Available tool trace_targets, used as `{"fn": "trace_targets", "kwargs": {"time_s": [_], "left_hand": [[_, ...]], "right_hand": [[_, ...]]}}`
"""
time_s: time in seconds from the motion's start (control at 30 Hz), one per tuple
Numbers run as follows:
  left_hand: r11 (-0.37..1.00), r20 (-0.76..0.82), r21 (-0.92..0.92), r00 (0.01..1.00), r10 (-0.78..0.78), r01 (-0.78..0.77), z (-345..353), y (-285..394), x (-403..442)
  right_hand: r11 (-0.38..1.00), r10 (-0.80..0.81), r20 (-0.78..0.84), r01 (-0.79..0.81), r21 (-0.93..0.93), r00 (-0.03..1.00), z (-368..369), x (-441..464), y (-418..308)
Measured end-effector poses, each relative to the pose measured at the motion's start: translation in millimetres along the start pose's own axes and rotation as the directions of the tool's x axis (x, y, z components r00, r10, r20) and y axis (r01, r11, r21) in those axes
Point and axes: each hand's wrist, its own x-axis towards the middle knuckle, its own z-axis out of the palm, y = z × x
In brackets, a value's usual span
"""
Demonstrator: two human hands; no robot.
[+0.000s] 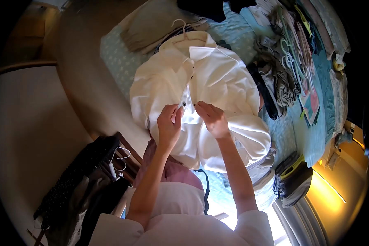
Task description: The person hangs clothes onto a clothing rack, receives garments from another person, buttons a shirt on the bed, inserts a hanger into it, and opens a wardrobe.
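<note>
A white collared jacket [225, 78] lies spread in front of me, its collar away from me and a pale hanger [183, 25] sticking out at the neck. The front is partly apart, with small dark snap buttons along its edges. My left hand [169, 125] pinches the left front edge beside one dark snap. Across the gap, my right hand [214, 119] has its fingers closed on the right front edge. The two hands are a short way apart, at about the same height on the jacket. Fabric inside the fingers is hidden.
Beneath the jacket is a bed with a light blue patterned cover [115, 61]. Folded beige trousers [151, 24] lie at the back. Piled clothes and hangers [289, 57] are on the right. Dark clothes [86, 172] hang over a wooden rack at the lower left.
</note>
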Motion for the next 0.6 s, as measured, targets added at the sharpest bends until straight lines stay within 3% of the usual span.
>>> {"fn": "trace_targets", "kwargs": {"time_s": [0.2,0.57,0.6], "left_hand": [[0.971,-0.091,0.146,0.975,0.202,-0.187,-1,-5,2],[0.974,-0.001,0.086,0.978,0.210,-0.209,19,-1,2],[0.983,-0.005,0.018,0.984,0.181,-0.180,19,-2,3]], "right_hand": [[0.986,-0.161,0.022,0.162,-0.032,0.987,-8,4,1],[0.984,-0.171,-0.112,0.176,0.031,0.979,-4,7,1],[0.986,-0.155,-0.124,0.161,0.040,0.980,-3,7,2]]}}
